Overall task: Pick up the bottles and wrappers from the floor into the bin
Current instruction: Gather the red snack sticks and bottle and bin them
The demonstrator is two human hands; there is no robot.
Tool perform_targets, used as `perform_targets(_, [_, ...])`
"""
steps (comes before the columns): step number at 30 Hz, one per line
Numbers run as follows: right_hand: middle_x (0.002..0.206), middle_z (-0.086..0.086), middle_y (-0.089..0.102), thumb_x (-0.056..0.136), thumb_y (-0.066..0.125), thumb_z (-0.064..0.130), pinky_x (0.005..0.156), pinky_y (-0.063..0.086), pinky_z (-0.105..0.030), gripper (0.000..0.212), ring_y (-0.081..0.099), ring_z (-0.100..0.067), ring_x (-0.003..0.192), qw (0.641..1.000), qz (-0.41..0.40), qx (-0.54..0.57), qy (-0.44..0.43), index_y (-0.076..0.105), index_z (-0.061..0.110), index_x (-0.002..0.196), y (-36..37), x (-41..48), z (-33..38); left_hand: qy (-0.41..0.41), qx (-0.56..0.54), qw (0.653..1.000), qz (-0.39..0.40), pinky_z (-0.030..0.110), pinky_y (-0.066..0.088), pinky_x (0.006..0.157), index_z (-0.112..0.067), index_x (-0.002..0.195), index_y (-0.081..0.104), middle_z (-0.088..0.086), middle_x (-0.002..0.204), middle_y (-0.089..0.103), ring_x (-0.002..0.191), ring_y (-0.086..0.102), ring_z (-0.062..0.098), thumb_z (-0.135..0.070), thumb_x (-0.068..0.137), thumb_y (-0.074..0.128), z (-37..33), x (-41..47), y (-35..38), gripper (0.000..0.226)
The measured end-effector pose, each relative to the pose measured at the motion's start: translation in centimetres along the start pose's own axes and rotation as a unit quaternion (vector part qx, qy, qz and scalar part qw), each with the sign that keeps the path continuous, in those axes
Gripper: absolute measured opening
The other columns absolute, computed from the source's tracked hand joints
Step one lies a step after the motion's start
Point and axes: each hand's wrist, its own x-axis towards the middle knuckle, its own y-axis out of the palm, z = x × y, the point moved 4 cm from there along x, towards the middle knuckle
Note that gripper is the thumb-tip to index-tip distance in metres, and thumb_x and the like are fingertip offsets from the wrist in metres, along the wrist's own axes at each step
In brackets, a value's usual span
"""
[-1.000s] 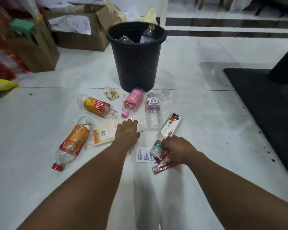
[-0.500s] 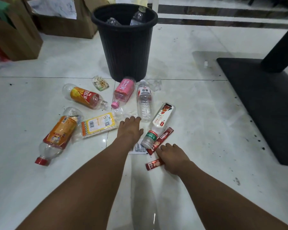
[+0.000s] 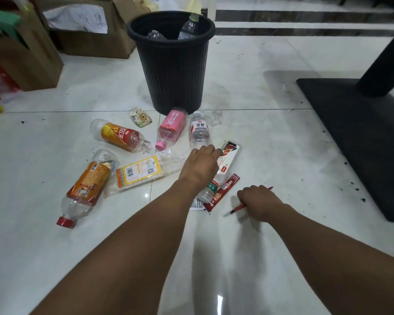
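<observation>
a: where is the bin?
b: the black bin (image 3: 172,71) stands upright on the pale tiled floor (image 3: 255,142), with two clear bottles already poking up inside it.

a: and the litter?
b: spread just in front of it. a pink bottle (image 3: 172,128) and a small clear bottle (image 3: 198,131) lie at its base, an orange-and-red labelled bottle (image 3: 120,136) to the left, a big orange bottle with a red cap (image 3: 87,187) nearer the person, and a yellow-labelled wrapper (image 3: 141,175) between them. a small crumpled wrapper (image 3: 140,117) sits by the bin's foot.

a: what is the left hand doing?
b: the left hand (image 3: 200,167) reaches forward, fingers loose and spread, holding nothing, over a white-labelled bottle (image 3: 228,160) that lies beside a red coffee sachet (image 3: 223,193).

a: the right hand?
b: the right hand (image 3: 258,201) is closed round a thin red sachet (image 3: 238,208), whose ends stick out on both sides, low above the tiles.

a: anything else?
b: cardboard boxes (image 3: 89,39) behind, a black table base (image 3: 359,133) to the right.
</observation>
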Motion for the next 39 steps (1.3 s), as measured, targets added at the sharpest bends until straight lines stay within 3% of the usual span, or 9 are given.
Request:
perform_targets(5, [0.096, -0.002, 0.052, 0.086, 0.046, 0.003, 0.081, 0.031, -0.030, 0.017, 0.054, -0.025, 0.107, 1.000, 0.016, 0.004, 0.013, 0.044, 0.020, 0.088, -0.4, -0.1, -2.1, 0.044, -0.018, 0.997, 0.056, 0.036, 0.035, 0.096, -0.012, 0.123, 0.056, 0.009, 0.124, 0.056, 0.118, 0.049, 0.029, -0.013, 0.096, 0.041, -3.8, 0.0, 2.1, 0.031])
perform_targets(7, [0.092, 0.001, 0.046, 0.086, 0.046, 0.002, 0.078, 0.027, -0.027, 0.018, 0.051, -0.024, 0.098, 1.000, 0.027, 0.008, -0.002, 0.045, 0.020, 0.087, -0.7, -0.3, -3.0, 0.024, -0.034, 0.992, 0.119, 0.035, 0.040, 0.093, -0.010, 0.121, 0.056, 0.011, 0.124, 0.057, 0.116, 0.052, 0.030, -0.013, 0.097, 0.040, -4.4, -0.7, 4.2, 0.029])
perform_targets(10, [0.097, -0.002, 0.055, 0.085, 0.047, 0.003, 0.077, 0.027, -0.025, 0.019, 0.047, -0.022, 0.089, 0.999, 0.036, 0.018, -0.007, 0.047, 0.022, 0.086, -1.0, -0.4, -3.9, -0.023, -0.035, 0.981, 0.188, 0.037, 0.042, 0.096, -0.008, 0.127, 0.052, 0.013, 0.129, 0.053, 0.119, 0.050, 0.030, -0.008, 0.094, 0.043, -4.3, -2.0, 7.0, 0.033])
perform_targets(15, [0.095, -0.002, 0.052, 0.086, 0.047, 0.003, 0.077, 0.028, -0.025, 0.018, 0.041, -0.019, 0.085, 0.998, 0.047, 0.030, -0.013, 0.048, 0.021, 0.084, -0.6, -0.4, -3.8, -0.067, 0.016, 0.986, 0.155, 0.038, 0.043, 0.091, -0.004, 0.135, 0.039, 0.014, 0.130, 0.045, 0.115, 0.048, 0.030, -0.002, 0.091, 0.045, -3.4, -1.7, 8.3, 0.045])
perform_targets(19, [0.094, -0.001, 0.050, 0.088, 0.047, 0.004, 0.080, 0.028, -0.027, 0.021, 0.041, -0.019, 0.086, 0.999, 0.041, 0.030, -0.019, 0.046, 0.023, 0.080, -0.9, 0.0, -3.1, -0.114, 0.060, 0.980, 0.150, 0.036, 0.037, 0.099, -0.003, 0.137, 0.033, 0.015, 0.134, 0.040, 0.122, 0.043, 0.030, -0.005, 0.089, 0.053, -2.2, -1.6, 8.9, 0.051])
perform_targets(23, [0.100, -0.004, 0.054, 0.089, 0.047, 0.004, 0.091, 0.034, -0.030, 0.018, 0.052, -0.023, 0.104, 0.999, 0.030, 0.023, -0.013, 0.047, 0.022, 0.089, -1.3, 0.5, -2.3, -0.124, 0.094, 0.973, 0.172, 0.037, 0.033, 0.104, -0.005, 0.136, 0.034, 0.013, 0.135, 0.039, 0.126, 0.039, 0.028, -0.005, 0.088, 0.055, -1.4, -1.9, 9.3, 0.052])
perform_targets(28, [0.093, 0.002, 0.044, 0.089, 0.046, 0.003, 0.090, 0.036, -0.029, 0.017, 0.054, -0.023, 0.106, 0.999, 0.015, 0.038, -0.001, 0.046, 0.020, 0.089, -2.1, 0.6, -2.1, -0.145, 0.080, 0.971, 0.171, 0.037, 0.035, 0.100, -0.005, 0.134, 0.035, 0.013, 0.135, 0.040, 0.122, 0.042, 0.029, -0.008, 0.089, 0.048, -0.5, -2.8, 8.9, 0.047])
perform_targets(33, [0.111, -0.006, 0.059, 0.092, 0.045, 0.007, 0.088, 0.037, -0.029, 0.018, 0.055, -0.025, 0.109, 0.997, -0.017, 0.072, 0.027, 0.059, 0.017, 0.099, -3.8, 0.6, -1.7, -0.113, 0.062, 0.980, 0.149, 0.036, 0.041, 0.093, -0.010, 0.131, 0.037, 0.011, 0.131, 0.045, 0.113, 0.052, 0.028, -0.008, 0.092, 0.042, 0.5, -2.9, 6.9, 0.040])
perform_targets(39, [0.120, -0.008, 0.059, 0.092, 0.046, 0.008, 0.089, 0.039, -0.032, 0.025, 0.054, -0.027, 0.112, 0.993, -0.066, 0.084, 0.046, 0.059, 0.012, 0.112, -7.8, 1.1, -0.7, -0.086, 0.086, 0.984, 0.132, 0.037, 0.040, 0.092, -0.011, 0.133, 0.037, 0.009, 0.130, 0.046, 0.114, 0.051, 0.027, -0.020, 0.096, 0.043, 3.6, -2.7, 1.3, 0.038])
